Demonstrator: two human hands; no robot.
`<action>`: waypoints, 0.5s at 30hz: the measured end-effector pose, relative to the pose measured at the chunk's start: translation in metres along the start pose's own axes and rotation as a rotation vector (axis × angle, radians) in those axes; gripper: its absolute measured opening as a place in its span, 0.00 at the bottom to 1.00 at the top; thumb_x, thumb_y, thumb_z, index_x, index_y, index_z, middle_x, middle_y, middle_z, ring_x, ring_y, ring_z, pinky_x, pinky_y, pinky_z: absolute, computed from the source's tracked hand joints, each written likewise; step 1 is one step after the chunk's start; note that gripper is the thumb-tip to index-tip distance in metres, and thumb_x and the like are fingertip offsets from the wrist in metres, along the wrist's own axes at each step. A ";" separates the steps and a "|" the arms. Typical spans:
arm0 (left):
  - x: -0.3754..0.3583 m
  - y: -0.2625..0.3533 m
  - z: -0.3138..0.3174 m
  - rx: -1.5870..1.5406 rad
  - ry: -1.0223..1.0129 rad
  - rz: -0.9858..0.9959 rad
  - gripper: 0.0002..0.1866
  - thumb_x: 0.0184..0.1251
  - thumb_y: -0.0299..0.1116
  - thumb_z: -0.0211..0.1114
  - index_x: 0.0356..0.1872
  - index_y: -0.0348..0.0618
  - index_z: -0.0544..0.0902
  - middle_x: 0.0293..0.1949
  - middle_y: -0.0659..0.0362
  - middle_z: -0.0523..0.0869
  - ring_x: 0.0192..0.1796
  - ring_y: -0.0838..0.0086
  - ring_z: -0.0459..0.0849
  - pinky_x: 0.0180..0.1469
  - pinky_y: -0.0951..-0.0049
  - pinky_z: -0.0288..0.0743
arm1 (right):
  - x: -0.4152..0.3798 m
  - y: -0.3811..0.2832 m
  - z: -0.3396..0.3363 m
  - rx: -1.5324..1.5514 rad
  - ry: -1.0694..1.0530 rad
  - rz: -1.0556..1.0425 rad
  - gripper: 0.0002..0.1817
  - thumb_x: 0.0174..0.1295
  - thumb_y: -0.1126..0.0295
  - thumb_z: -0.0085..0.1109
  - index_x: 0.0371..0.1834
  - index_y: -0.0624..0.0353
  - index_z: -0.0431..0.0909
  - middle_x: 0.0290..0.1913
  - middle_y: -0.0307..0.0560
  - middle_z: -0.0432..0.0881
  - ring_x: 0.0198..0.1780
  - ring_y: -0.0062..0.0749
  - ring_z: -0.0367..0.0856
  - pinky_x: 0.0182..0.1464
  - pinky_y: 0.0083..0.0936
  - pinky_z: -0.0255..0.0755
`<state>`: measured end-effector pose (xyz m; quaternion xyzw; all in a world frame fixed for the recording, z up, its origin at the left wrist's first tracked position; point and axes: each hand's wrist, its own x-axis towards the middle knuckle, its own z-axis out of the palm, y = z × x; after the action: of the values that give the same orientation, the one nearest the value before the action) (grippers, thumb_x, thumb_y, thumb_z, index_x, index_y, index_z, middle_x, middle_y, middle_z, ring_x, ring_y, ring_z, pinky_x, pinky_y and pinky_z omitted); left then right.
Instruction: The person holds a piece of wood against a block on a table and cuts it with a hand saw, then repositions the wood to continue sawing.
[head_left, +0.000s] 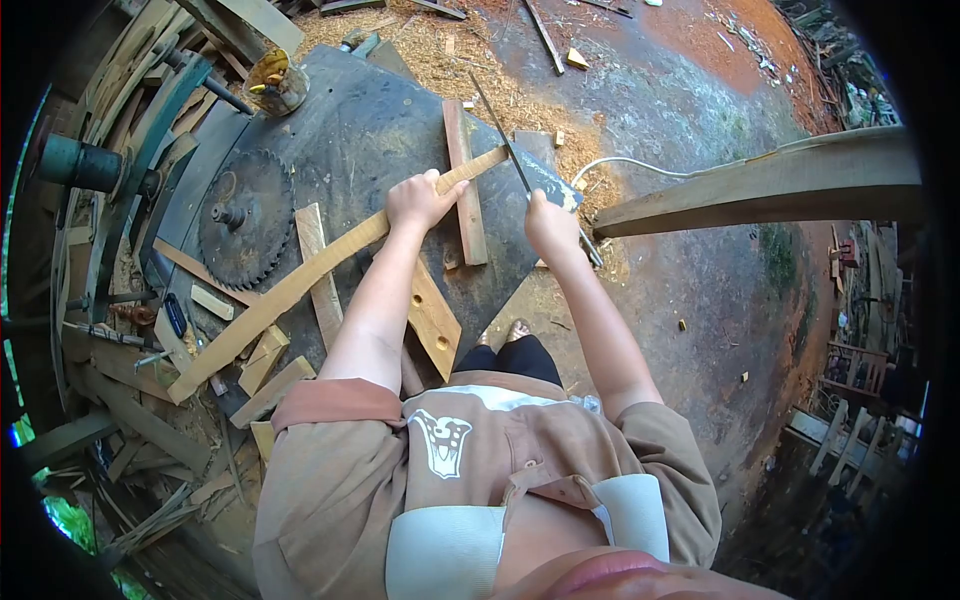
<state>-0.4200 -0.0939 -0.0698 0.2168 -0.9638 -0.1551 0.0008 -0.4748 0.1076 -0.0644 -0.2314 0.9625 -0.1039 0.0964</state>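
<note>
My left hand (418, 203) is closed around a long, narrow wooden board (300, 282) near its far end, pressing it over a reddish wooden block (463, 180) on the dark worktable (350, 120). In my closed right hand (550, 232) is what looks like a handsaw (494, 115), its thin dark blade seen nearly edge-on. The blade crosses the board's far tip, just ahead of my left hand. My right fingers hide the handle. Below my left forearm lies a wood piece with drilled holes (433, 318).
A toothed circular saw blade (245, 220) stands up at the table's left side. Behind it is a tub (277, 84) with small items. Wood offcuts (265, 360) crowd the lower left. A thick beam (760, 180) juts in from the right, with a pale cable (640, 170) beside it.
</note>
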 end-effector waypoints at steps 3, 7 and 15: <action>0.001 -0.001 -0.001 -0.017 -0.020 -0.006 0.30 0.51 0.68 0.51 0.24 0.49 0.78 0.25 0.53 0.83 0.32 0.59 0.83 0.31 0.61 0.75 | -0.028 0.014 0.004 -0.007 -0.016 -0.010 0.06 0.57 0.71 0.43 0.33 0.61 0.66 0.22 0.57 0.80 0.24 0.51 0.80 0.27 0.44 0.71; 0.000 -0.001 -0.002 -0.035 -0.022 -0.014 0.30 0.50 0.69 0.52 0.25 0.48 0.79 0.26 0.53 0.83 0.33 0.58 0.83 0.32 0.60 0.75 | -0.058 0.021 0.003 -0.011 -0.044 0.010 0.06 0.57 0.70 0.45 0.33 0.60 0.65 0.19 0.56 0.78 0.23 0.52 0.79 0.25 0.45 0.69; 0.003 -0.002 -0.004 -0.082 -0.069 -0.010 0.32 0.49 0.70 0.51 0.26 0.47 0.80 0.30 0.51 0.84 0.38 0.56 0.82 0.38 0.60 0.74 | -0.060 0.025 0.002 -0.026 -0.019 0.001 0.05 0.57 0.71 0.44 0.32 0.60 0.67 0.21 0.56 0.79 0.25 0.50 0.80 0.27 0.44 0.70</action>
<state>-0.4211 -0.0982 -0.0670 0.2157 -0.9551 -0.2017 -0.0246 -0.4321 0.1571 -0.0644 -0.2332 0.9629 -0.0889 0.1027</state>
